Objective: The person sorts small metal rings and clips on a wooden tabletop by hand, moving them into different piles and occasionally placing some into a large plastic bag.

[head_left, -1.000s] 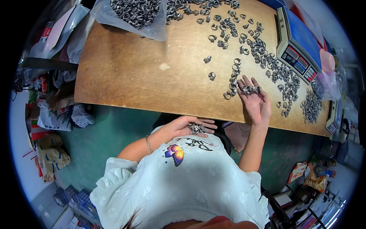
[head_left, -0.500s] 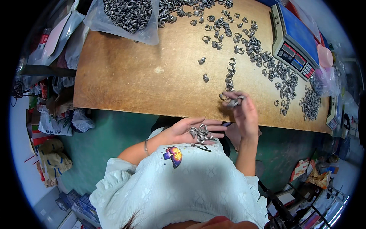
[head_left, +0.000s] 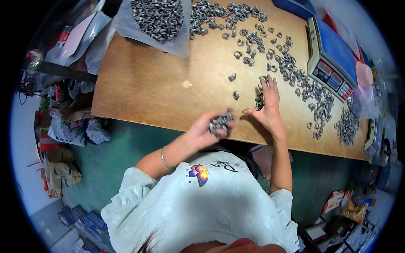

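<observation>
My left hand is above the table's near edge, its fingers curled round a cluster of grey metal rings. To its right my right hand reaches over the wooden tabletop. Its fingers are stretched out and its thumb stands apart, beside a short row of rings that the hand partly covers. Two single rings lie to the left of that row. Many more loose rings spread in a band beyond and to the right of my right hand.
An open clear plastic bag full of rings stands at the far left. At the far right is a blue-topped digital scale, with a denser heap of rings nearer me. A second scale sits at the right edge.
My left hand has risen from my lap to the table edge and closed round the rings. My right hand has moved forward and opened over the row; the rings it held are gone from its fingers.
</observation>
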{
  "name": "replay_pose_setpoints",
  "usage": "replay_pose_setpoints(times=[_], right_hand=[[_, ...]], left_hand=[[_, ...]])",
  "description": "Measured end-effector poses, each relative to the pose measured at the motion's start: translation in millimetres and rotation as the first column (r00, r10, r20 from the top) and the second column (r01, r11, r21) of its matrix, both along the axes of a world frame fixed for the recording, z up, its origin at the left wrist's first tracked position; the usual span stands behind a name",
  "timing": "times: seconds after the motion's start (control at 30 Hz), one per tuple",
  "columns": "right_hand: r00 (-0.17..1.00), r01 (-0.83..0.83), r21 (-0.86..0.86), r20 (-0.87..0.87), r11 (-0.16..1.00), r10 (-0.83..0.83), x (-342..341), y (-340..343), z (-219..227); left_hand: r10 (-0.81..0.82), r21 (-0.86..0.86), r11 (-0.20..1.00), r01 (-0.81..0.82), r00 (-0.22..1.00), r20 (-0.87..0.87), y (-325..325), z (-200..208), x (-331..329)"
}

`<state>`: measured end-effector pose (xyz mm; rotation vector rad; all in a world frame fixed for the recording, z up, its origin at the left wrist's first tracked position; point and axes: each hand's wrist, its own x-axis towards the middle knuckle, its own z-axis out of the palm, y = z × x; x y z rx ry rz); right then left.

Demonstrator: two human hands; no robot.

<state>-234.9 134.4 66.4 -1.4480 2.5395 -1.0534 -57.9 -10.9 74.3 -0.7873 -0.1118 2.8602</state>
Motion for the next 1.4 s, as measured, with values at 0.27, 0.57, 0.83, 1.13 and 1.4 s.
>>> replay_pose_setpoints(times=[0.27, 0.57, 0.83, 1.13, 1.4], right_hand=[[0.98, -0.1, -0.041, 0.17, 0.994, 0.105, -2, 0, -4], [0.983, -0.165, -0.04, 0.07, 0.985, 0.167, 5, 8, -15], [0.994, 0.037, -0.101, 0.108, 0.994, -0.026, 23, 7, -6], [0.982, -0.169, -0.108, 0.07, 0.98, 0.177, 35, -4, 4], [0.928, -0.351, -0.135, 0.079, 0.927, 0.363, 49, -7, -9]], left_hand=[[0.598, -0.49, 0.54, -0.684, 0.722, -0.348, -199, 87, -78], [0.42, -0.796, -0.5, -0.341, 0.709, -0.567, -136, 100, -92], [-0.396, -0.492, -0.817, -0.299, 0.912, 0.104, -30, -17, -80], [-0.166, -0.952, 0.01, -0.306, 0.938, -0.303, 32, 4, -5], [-0.324, -0.098, 0.942, 0.322, 0.946, -0.014, 24, -43, 44]])
